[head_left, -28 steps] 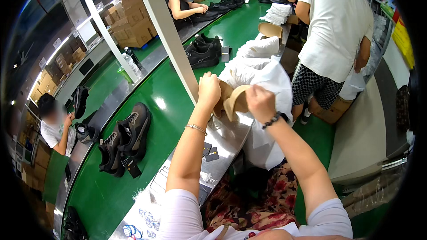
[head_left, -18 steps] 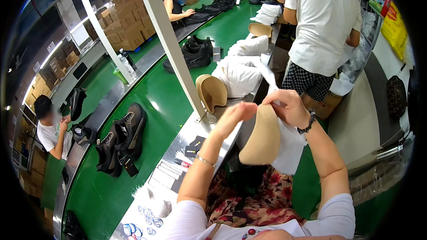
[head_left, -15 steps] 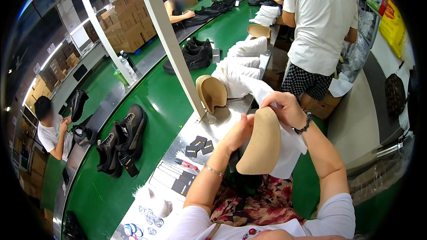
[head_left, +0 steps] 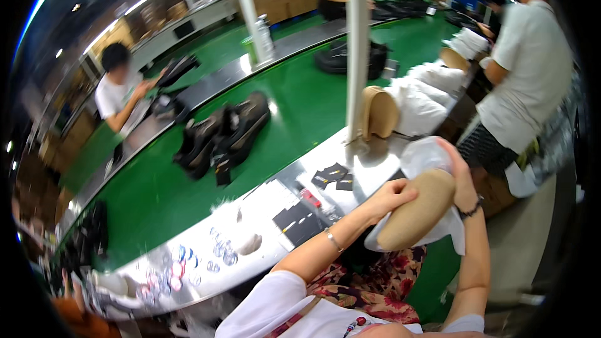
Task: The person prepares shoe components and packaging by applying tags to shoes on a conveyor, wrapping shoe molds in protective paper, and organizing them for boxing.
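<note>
1. Our L hand (head_left: 393,195) grips the upper-left edge of a tan insert (head_left: 418,211), fingers bent in over it.
2. Our R hand (head_left: 462,178) is curled round the insert's upper-right side, holding white paper (head_left: 426,155) against it; fingertips partly hidden.
3. The insert is tilted in midair above our lap, btwn both hands, off the near edge of the desk (head_left: 263,263); paper shows behind it too.
4. Stack of tan inserts (head_left: 379,112) by the post (head_left: 357,44), w/ a white pile (head_left: 421,111) just beside.
5. Black tags (head_left: 330,176) & a red tool (head_left: 310,198) lie nr our L forearm.
6. Dark shoes (head_left: 241,126) sit on the green belt (head_left: 144,206).
7. Far side, L: a co-worker (head_left: 116,100) holds a dark shoe (head_left: 179,70).
</note>
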Demonstrator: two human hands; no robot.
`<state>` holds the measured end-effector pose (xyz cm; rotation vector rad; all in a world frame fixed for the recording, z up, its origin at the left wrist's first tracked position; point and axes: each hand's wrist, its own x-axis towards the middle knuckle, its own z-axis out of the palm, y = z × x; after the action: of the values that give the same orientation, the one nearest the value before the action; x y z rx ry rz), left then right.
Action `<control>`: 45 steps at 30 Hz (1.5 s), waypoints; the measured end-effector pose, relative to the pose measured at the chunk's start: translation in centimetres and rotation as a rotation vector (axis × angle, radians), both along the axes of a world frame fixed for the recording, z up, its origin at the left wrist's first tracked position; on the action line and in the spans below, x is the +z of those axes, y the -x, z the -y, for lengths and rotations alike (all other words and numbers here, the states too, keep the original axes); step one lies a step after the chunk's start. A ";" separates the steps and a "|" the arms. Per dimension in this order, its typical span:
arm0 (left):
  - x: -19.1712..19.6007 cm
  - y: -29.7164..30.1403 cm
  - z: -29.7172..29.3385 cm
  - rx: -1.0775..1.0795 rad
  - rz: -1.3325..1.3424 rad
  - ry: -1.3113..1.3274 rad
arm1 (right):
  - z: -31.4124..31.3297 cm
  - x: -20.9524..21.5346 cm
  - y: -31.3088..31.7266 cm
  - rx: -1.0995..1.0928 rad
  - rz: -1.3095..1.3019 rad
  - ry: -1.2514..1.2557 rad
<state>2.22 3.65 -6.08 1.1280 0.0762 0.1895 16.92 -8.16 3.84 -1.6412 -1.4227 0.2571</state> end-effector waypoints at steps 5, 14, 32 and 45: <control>0.5 2.3 -0.7 0.173 -0.001 0.227 | -1.1 1.6 0.7 -0.062 -0.203 -0.081; 0.7 2.5 -1.5 0.615 0.119 0.193 | -1.1 1.7 0.9 -0.296 0.059 -0.089; -3.7 -0.1 -1.5 0.466 0.200 0.441 | -3.2 -3.2 7.9 -0.019 0.097 -0.059; -4.3 0.2 -1.3 0.328 0.247 0.230 | -4.0 -5.1 3.6 -0.207 0.450 0.013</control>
<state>2.01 4.95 -10.33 0.8501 0.0607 0.5965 13.35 -4.21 -1.30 -1.9200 -1.5570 -0.2377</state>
